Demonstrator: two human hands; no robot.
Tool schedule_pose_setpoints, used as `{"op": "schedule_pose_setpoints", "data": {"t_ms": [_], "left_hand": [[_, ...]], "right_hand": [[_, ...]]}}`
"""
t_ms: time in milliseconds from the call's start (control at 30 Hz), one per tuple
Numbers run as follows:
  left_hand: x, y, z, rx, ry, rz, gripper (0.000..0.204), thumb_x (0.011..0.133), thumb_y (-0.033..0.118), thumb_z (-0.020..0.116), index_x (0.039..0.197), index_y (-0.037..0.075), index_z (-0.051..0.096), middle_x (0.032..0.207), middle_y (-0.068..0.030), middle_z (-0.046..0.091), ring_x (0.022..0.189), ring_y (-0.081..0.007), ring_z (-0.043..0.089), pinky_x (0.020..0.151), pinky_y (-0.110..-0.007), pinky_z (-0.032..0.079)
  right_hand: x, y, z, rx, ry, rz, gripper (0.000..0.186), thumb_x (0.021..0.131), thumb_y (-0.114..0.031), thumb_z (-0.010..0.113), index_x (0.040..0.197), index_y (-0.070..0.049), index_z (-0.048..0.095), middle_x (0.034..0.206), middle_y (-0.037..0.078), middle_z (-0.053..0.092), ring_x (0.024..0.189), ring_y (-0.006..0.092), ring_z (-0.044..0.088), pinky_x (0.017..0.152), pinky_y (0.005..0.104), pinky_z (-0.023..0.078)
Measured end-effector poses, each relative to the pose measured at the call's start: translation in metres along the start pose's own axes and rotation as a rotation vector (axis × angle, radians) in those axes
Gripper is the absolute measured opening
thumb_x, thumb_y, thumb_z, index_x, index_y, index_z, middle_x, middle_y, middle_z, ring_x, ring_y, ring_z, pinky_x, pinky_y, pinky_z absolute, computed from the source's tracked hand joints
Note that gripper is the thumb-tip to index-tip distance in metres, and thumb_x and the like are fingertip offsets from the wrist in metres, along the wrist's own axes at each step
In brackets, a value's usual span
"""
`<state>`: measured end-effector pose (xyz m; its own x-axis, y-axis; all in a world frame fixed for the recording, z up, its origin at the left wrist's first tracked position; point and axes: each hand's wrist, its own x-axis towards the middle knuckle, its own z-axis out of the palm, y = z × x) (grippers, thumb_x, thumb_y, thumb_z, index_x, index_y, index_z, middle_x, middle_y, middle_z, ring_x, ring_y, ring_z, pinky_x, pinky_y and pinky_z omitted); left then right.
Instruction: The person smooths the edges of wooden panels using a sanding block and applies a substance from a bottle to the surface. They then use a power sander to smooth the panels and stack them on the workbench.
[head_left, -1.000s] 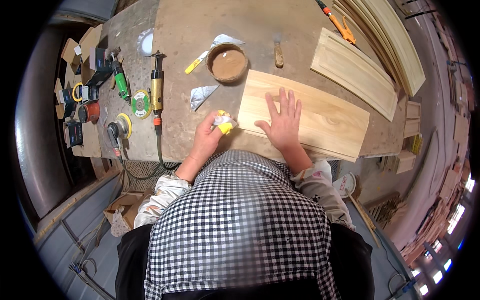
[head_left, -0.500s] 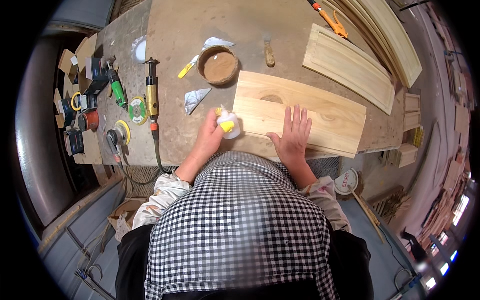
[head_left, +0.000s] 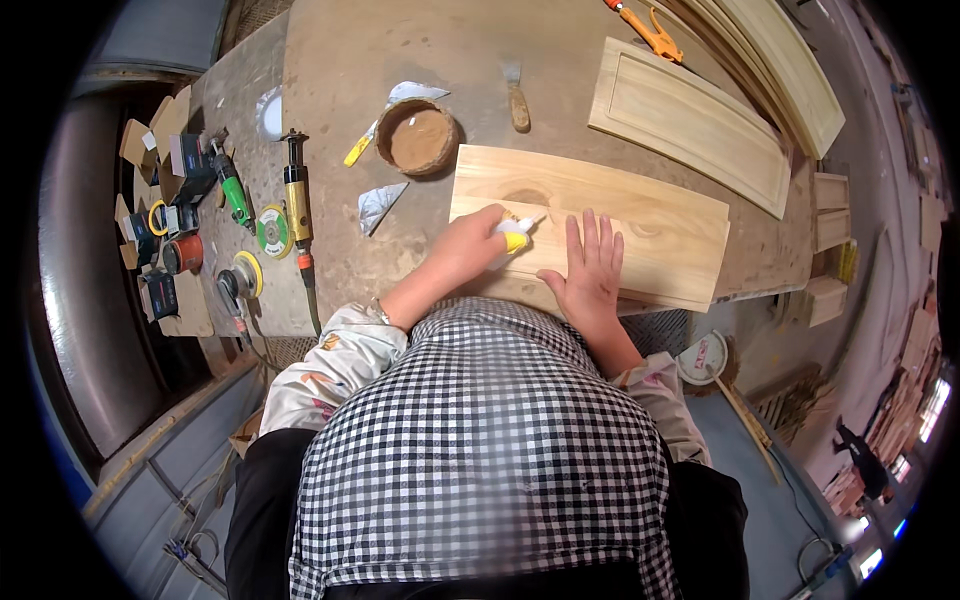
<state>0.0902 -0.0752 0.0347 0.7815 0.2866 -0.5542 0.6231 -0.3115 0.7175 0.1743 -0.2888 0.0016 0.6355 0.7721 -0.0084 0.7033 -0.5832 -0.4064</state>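
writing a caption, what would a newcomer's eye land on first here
Probably the black-and-white checked apron filling the lower middle. Just above it, the left hand holds a small nozzle bottle over a pale wooden panel, where the right hand lies spread. The bright green power tool stands out at left.

Soft, fairly bright light spreads evenly over the broad brown surface [head_left: 340,40] and the pale rectangular wooden board [head_left: 650,230]. Small bright openings [head_left: 935,410] glare white at lower right. A tall grey metal cylinder [head_left: 85,270] gleams at left. Hazy blur streaks the black-and-white checked cloth apron [head_left: 490,440]. Fisheye distortion bends the edges into black corners.
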Motion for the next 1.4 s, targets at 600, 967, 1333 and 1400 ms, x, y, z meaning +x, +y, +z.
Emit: {"op": "schedule_pose_setpoints", "data": {"t_ms": [600, 967, 1333, 1400], "left_hand": [[0.016, 0.020, 0.011, 0.103, 0.057, -0.107, 0.038, 0.085, 0.034, 0.062, 0.100, -0.001, 0.065, 0.094, -0.0247, 0.069, 0.088, -0.0405, 0.066, 0.077, -0.045, 0.051], [0.022, 0.010, 0.014, 0.002, 0.066, -0.091, 0.035, 0.086, 0.028, 0.062, 0.106, 0.000, 0.066, 0.092, -0.0182, 0.071, 0.083, -0.0272, 0.068, 0.074, -0.036, 0.053], [0.024, 0.009, 0.012, -0.008, 0.080, -0.124, 0.036, 0.084, 0.032, 0.062, 0.094, -0.002, 0.063, 0.090, -0.0246, 0.068, 0.083, -0.0378, 0.066, 0.075, -0.043, 0.050], [0.024, 0.009, 0.012, -0.011, 0.089, -0.117, 0.036, 0.084, 0.032, 0.062, 0.094, -0.002, 0.063, 0.090, -0.0246, 0.068, 0.083, -0.0376, 0.066, 0.075, -0.043, 0.050]], "right_hand": [[-0.004, 0.005, -0.003, -0.008, 0.015, 0.013, 0.092, 0.078, -0.048, 0.072, 0.147, 0.001, 0.037, 0.155, 0.018, 0.031, 0.145, 0.0383, 0.023, 0.118, 0.0549, 0.014], [-0.004, 0.004, -0.002, -0.016, 0.023, 0.016, 0.091, 0.078, -0.048, 0.072, 0.147, 0.000, 0.038, 0.155, 0.017, 0.032, 0.145, 0.0376, 0.024, 0.118, 0.0551, 0.014], [-0.003, 0.003, -0.004, -0.019, 0.024, 0.020, 0.090, 0.078, -0.048, 0.072, 0.147, 0.000, 0.038, 0.155, 0.017, 0.032, 0.144, 0.0373, 0.024, 0.118, 0.0546, 0.013], [-0.004, 0.003, -0.003, -0.019, 0.024, 0.018, 0.090, 0.078, -0.048, 0.072, 0.147, 0.000, 0.038, 0.155, 0.017, 0.032, 0.145, 0.0373, 0.024, 0.118, 0.0546, 0.013]]}}
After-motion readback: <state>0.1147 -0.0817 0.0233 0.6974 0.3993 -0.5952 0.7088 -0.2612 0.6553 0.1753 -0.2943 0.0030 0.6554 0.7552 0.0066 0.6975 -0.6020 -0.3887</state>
